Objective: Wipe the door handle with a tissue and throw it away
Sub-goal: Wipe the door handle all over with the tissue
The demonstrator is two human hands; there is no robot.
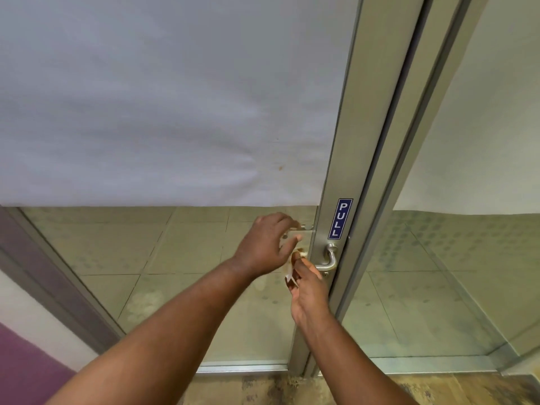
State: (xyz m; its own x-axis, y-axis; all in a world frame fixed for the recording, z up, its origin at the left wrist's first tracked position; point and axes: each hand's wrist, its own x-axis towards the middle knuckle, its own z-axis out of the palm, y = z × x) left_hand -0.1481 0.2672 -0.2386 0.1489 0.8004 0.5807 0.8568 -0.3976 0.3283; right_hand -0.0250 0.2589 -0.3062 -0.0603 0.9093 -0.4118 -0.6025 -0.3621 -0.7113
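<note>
Both hands raised beside door handle [329, 260]. Right hand [306, 285] pinches tissue [290, 273], seemingly crumpled, just left of lever, poised for wiping. Left hand [264, 248] fingers spread, touching tissue's top edge, perhaps straightening it.

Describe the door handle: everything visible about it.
The door handle is a brushed silver metal lever on the grey metal door frame, below a blue PULL sticker. From a round base, its curved bar bends down and leftward. The right hand, holding a tissue, is at its free end; contact is unclear.
</note>
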